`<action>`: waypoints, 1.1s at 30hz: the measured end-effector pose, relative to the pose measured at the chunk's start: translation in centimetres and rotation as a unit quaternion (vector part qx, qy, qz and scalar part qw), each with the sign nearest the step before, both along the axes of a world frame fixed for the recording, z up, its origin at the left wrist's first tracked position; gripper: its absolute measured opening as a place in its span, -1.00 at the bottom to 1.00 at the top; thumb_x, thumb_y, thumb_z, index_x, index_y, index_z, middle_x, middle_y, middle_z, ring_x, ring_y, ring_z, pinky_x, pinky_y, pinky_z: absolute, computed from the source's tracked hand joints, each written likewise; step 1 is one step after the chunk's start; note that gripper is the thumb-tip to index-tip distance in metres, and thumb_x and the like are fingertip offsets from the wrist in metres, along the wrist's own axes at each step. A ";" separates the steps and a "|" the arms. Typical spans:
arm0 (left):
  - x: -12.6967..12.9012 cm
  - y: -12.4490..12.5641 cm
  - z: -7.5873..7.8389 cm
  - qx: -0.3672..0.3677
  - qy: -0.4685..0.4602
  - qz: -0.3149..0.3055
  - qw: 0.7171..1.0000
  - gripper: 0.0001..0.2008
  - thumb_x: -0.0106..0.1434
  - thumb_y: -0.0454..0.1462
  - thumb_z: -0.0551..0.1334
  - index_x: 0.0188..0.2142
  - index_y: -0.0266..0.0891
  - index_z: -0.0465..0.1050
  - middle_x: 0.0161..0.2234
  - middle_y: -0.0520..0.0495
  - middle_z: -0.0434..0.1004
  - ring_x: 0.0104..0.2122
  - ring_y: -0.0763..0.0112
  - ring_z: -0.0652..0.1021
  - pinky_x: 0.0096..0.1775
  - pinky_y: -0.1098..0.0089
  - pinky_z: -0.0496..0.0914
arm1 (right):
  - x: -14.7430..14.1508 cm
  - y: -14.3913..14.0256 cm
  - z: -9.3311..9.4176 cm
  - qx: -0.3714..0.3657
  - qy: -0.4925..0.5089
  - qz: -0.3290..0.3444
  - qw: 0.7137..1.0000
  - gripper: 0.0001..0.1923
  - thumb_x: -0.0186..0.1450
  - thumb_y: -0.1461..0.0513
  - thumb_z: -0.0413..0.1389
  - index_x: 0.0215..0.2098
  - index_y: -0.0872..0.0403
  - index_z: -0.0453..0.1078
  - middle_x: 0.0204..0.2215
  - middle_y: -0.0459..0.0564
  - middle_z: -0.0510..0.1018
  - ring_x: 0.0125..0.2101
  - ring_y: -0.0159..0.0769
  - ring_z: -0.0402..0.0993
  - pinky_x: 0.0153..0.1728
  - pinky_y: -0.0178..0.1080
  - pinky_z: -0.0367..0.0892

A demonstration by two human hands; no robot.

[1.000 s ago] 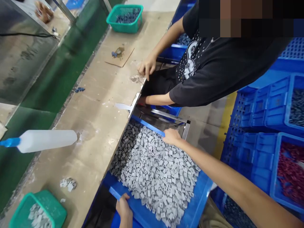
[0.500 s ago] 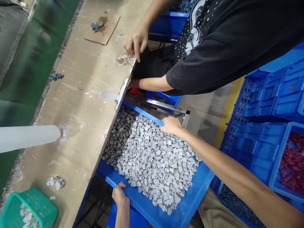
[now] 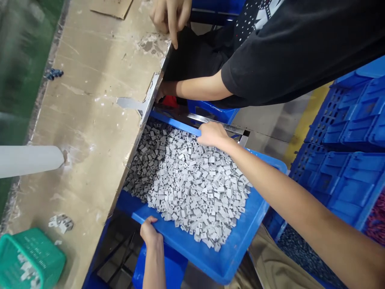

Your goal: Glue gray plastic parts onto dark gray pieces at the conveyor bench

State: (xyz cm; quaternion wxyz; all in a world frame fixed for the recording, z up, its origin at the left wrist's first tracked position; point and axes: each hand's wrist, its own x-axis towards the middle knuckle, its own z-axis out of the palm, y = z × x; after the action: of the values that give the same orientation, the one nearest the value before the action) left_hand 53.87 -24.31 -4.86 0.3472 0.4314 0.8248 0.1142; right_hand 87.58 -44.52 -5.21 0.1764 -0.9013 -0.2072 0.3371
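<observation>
A blue plastic tray (image 3: 207, 263), heaped with small light-grey plastic pieces (image 3: 195, 188), lies tilted in view against the table edge, its left end passing under the tabletop. My left hand (image 3: 151, 233) grips the rim on the lower left side, thumb over the edge. Across the tray, my right hand (image 3: 212, 134) has its fingers wrapped round the opposite rim. The pieces under the table edge lie in shadow.
Left is a worn wooden table (image 3: 90, 132) with a green basket (image 3: 45, 253), several loose grey pieces (image 3: 61, 222) and a white pipe (image 3: 30, 161). A co-worker in a black shirt (image 3: 279, 60) sits close beyond the tray. Blue crates (image 3: 339, 176) stand at right.
The view has shifted, so the table appears further left and higher. Both my hands keep hold of the tray, which now shows further out from the table edge, with more of its right end visible.
</observation>
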 end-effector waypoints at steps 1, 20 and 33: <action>0.2 0.3 0.0 -0.002 -0.001 -0.003 1.000 -0.91 0.15 -0.31 0.24 -0.40 -0.32 0.35 -0.52 0.09 0.38 -0.54 0.51 0.42 -0.43 0.40 0.41 | 0.2 0.3 -0.1 0.001 -0.004 0.000 1.000 -0.62 0.13 0.21 0.07 -0.14 0.24 0.47 -0.21 0.23 0.53 -0.17 -0.01 0.47 -0.16 -0.15 0.34; -2.9 -6.6 -0.1 0.082 -0.063 -0.189 0.976 -0.73 0.26 -0.17 0.17 -0.13 -0.32 0.40 -0.19 -0.11 0.50 -0.22 0.33 0.51 -0.16 0.20 0.42 | -16.6 -7.9 4.9 0.031 -0.158 -0.330 0.930 -0.36 0.24 0.20 0.11 0.24 0.18 0.04 0.24 0.24 0.05 0.23 0.02 -0.05 0.18 0.08 -0.08; -5.1 -7.5 2.0 -0.028 -0.093 -0.249 0.964 -0.71 0.28 -0.18 0.15 -0.06 -0.29 0.37 -0.08 -0.14 0.44 -0.10 0.25 0.48 -0.07 0.12 0.40 | -29.4 -11.1 -0.8 0.060 0.072 -0.468 0.879 -0.68 0.33 0.17 0.08 0.00 0.15 0.29 -0.16 0.03 0.47 -0.25 -0.28 0.46 -0.20 -0.12 0.40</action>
State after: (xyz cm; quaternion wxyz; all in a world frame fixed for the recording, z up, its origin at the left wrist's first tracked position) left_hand 48.75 -31.85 -2.90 0.4521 0.6003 0.6585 0.0408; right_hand 58.22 -55.59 -6.03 0.3822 -0.8539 0.2323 0.2661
